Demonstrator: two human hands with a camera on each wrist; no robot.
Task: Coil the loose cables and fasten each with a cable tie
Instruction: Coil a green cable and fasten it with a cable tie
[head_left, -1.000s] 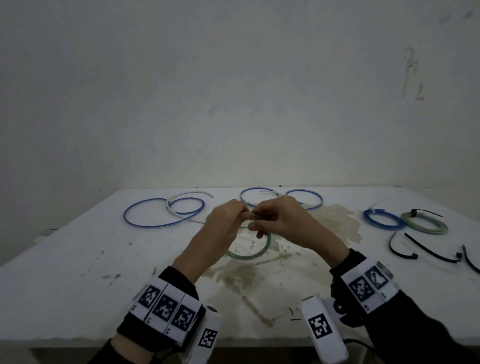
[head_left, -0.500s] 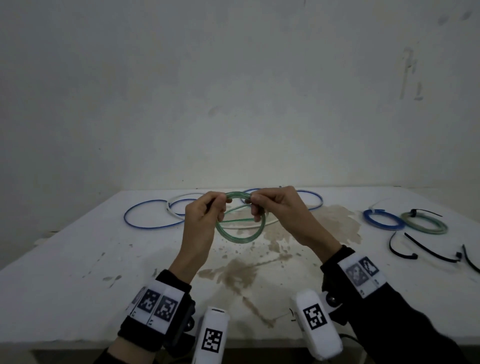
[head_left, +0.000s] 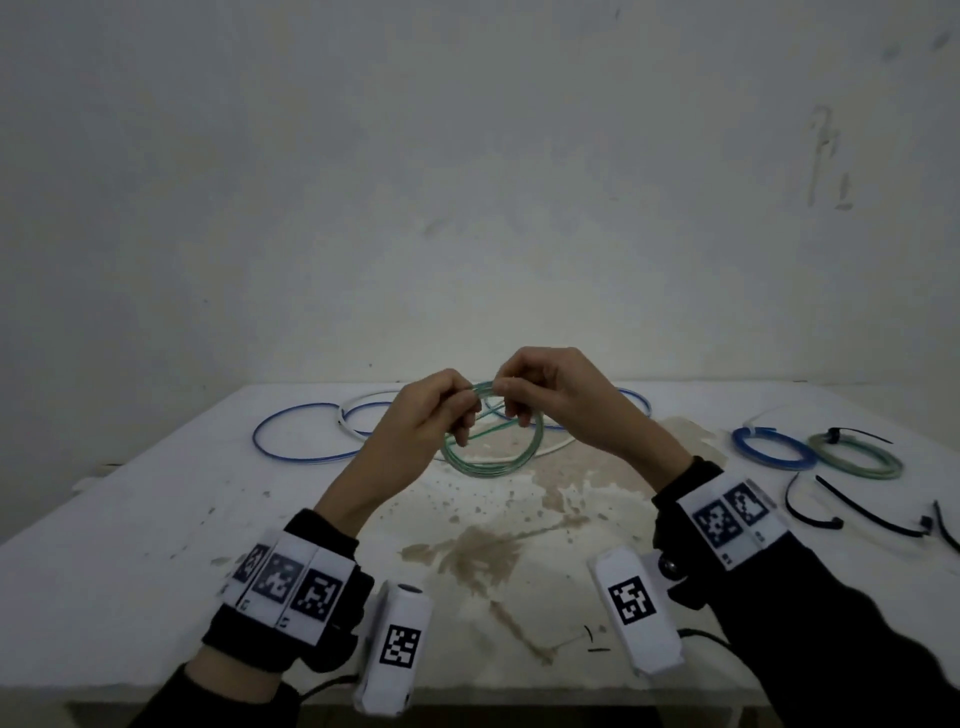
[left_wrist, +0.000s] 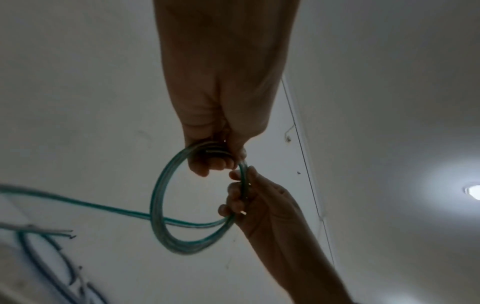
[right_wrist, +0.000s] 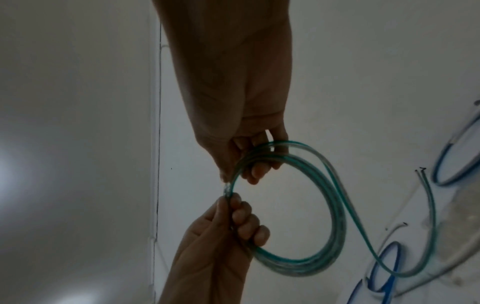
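And here's the white table (head_left: 130, 519), well worn, with a big brown stain (head_left: 483, 556) spreading across its middle toward the front edge. Dark specks (head_left: 218, 512) dot the table's left side, and two small black bits (head_left: 592, 642) sit near its front edge. Behind the table rises a plain pale wall (head_left: 467, 182), scuffed with a grey mark (head_left: 823, 150) high above the table's right end. Overhead, above the table, a ceiling lamp (left_wrist: 472, 192) glows.

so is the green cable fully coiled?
No. Green cable is looped between left hand and right hand, but a loose tail trails out.
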